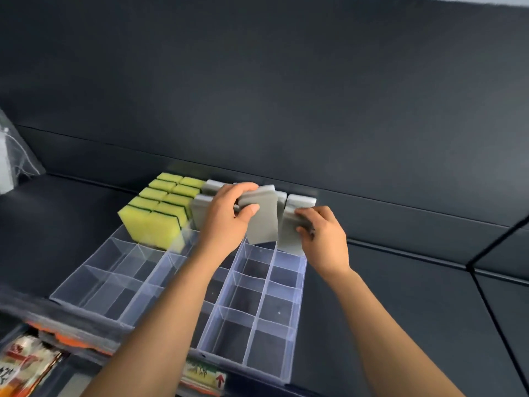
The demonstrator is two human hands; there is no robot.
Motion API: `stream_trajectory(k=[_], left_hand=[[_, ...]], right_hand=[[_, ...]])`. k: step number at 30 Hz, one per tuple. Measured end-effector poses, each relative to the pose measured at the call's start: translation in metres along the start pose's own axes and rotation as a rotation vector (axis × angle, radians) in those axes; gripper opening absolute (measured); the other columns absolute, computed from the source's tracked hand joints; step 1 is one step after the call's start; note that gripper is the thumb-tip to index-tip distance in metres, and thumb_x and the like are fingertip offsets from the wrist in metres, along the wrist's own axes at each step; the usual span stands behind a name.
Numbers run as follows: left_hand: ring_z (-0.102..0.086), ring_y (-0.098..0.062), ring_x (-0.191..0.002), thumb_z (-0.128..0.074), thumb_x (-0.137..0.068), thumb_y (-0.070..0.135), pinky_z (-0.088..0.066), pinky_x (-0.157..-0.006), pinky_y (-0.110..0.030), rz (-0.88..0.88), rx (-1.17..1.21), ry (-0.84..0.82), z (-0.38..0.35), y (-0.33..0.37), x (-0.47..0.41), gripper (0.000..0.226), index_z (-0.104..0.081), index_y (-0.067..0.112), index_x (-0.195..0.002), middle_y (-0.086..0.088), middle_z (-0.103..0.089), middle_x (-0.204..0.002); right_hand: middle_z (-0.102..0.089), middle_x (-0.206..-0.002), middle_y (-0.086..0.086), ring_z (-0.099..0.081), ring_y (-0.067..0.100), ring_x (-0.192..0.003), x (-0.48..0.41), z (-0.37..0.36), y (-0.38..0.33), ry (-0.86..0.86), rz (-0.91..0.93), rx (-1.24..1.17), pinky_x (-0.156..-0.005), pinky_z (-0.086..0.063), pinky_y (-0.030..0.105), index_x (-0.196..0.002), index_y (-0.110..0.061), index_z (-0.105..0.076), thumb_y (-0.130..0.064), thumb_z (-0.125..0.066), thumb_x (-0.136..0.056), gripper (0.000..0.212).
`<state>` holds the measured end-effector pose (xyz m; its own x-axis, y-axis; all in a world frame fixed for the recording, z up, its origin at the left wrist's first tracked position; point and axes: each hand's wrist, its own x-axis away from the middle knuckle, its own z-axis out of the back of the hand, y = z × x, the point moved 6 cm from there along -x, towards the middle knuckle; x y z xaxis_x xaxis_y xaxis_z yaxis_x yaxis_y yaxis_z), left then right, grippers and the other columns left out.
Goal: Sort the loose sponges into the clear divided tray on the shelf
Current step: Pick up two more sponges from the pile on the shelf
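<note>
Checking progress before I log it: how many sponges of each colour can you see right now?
Yellow rectangular foam sponges with dark green backing: 10, in the clear divided plastic tray
Grey rectangular foam sponges: 6 visible, one in the left hand's grip, one in the right hand's; more may be hidden
Total: 16 visible

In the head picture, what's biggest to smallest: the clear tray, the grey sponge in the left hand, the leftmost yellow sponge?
1. Clear plastic divided tray.
2. Grey rectangular sponge in the left hand.
3. Leftmost yellow foam sponge, partly hidden in the tray, so unsure.
</note>
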<state>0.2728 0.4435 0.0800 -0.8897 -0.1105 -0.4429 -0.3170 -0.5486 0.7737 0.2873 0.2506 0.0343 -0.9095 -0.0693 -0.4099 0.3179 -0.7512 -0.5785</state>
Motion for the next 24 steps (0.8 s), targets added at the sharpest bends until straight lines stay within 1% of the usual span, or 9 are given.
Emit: stream_trajectory(k=[2,4,7,11,14,16,18,21,24], left_hand=[[-0.045,0.003,-0.088,-0.063,-0.083,0.005,-0.041,-0.076,-0.012,-0.039,-0.021,-0.032,-0.002,0.0,-0.005,0.032,-0.062,0.018,-0.112,0.006,-0.054,-0.107],[-0.046,-0.001,-0.087,-0.063,-0.083,0.005,-0.042,-0.074,-0.015,-0.075,-0.033,-0.073,-0.005,-0.001,-0.009,0.032,-0.062,0.018,-0.112,0.008,-0.052,-0.106],[-0.051,-0.01,-0.089,-0.062,-0.084,0.005,-0.042,-0.078,-0.023,-0.136,-0.078,-0.138,-0.012,-0.003,-0.013,0.032,-0.061,0.019,-0.113,0.008,-0.053,-0.106],[-0.052,-0.013,-0.098,-0.062,-0.083,0.005,-0.041,-0.083,-0.026,-0.174,-0.151,-0.215,-0.024,-0.01,-0.015,0.033,-0.061,0.019,-0.112,0.005,-0.056,-0.113],[-0.053,-0.014,-0.099,-0.062,-0.082,0.0,-0.036,-0.079,-0.02,-0.165,-0.17,-0.263,-0.033,-0.018,-0.012,0.032,-0.061,0.018,-0.11,0.004,-0.056,-0.113],[-0.054,-0.015,-0.098,-0.06,-0.083,-0.002,-0.039,-0.08,-0.023,-0.167,-0.184,-0.284,-0.037,-0.021,-0.01,0.032,-0.061,0.017,-0.109,0.004,-0.056,-0.113],[-0.055,-0.019,-0.098,-0.06,-0.082,-0.003,-0.044,-0.081,-0.03,-0.189,-0.239,-0.281,-0.04,-0.023,-0.011,0.032,-0.06,0.015,-0.109,0.002,-0.057,-0.114],[-0.054,-0.025,-0.103,-0.065,-0.078,-0.004,-0.043,-0.086,-0.034,-0.256,-0.389,-0.29,-0.048,-0.023,-0.013,0.032,-0.064,0.011,-0.106,-0.004,-0.061,-0.111],[-0.059,-0.031,-0.09,-0.076,-0.06,-0.009,-0.05,-0.078,-0.036,-0.349,-0.507,-0.258,-0.051,-0.024,-0.011,0.035,-0.069,0.005,-0.092,-0.009,-0.063,-0.098]], right_hand=[[-0.057,-0.111,-0.001,-0.057,0.021,-0.092,0.002,-0.007,0.002,-0.026,-0.022,0.06,-0.075,-0.049,0.03,-0.115,-0.018,-0.064,-0.003,-0.06,-0.084,0.034],[-0.058,-0.111,0.0,-0.057,0.023,-0.095,0.004,-0.012,0.004,-0.024,-0.041,0.088,-0.075,-0.05,0.032,-0.114,-0.016,-0.065,-0.001,-0.059,-0.084,0.034],[-0.058,-0.111,0.001,-0.057,0.024,-0.095,0.005,-0.014,0.003,0.009,-0.038,0.106,-0.073,-0.049,0.032,-0.111,-0.015,-0.066,0.0,-0.059,-0.083,0.033],[-0.056,-0.118,0.006,-0.051,0.027,-0.103,0.007,-0.014,0.003,0.056,-0.042,0.178,-0.07,-0.05,0.036,-0.111,-0.014,-0.067,0.0,-0.061,-0.081,0.033],[-0.058,-0.111,0.008,-0.054,0.028,-0.095,0.01,-0.013,0.0,0.114,-0.002,0.233,-0.058,-0.052,0.035,-0.103,-0.015,-0.071,0.001,-0.067,-0.076,0.032],[-0.059,-0.104,0.006,-0.055,0.028,-0.089,0.01,-0.012,-0.003,0.132,0.031,0.259,-0.054,-0.051,0.033,-0.099,-0.015,-0.072,0.002,-0.07,-0.072,0.031],[-0.06,-0.1,0.004,-0.055,0.028,-0.086,0.008,-0.011,-0.005,0.143,0.045,0.272,-0.054,-0.052,0.033,-0.097,-0.015,-0.073,0.002,-0.071,-0.071,0.031],[-0.062,-0.098,0.002,-0.055,0.027,-0.084,0.008,-0.01,-0.006,0.149,0.053,0.271,-0.055,-0.052,0.03,-0.098,-0.014,-0.073,0.002,-0.071,-0.071,0.031],[-0.062,-0.097,0.002,-0.055,0.027,-0.085,0.008,-0.009,-0.006,0.144,0.059,0.271,-0.056,-0.052,0.03,-0.099,-0.014,-0.072,0.001,-0.072,-0.072,0.031]])
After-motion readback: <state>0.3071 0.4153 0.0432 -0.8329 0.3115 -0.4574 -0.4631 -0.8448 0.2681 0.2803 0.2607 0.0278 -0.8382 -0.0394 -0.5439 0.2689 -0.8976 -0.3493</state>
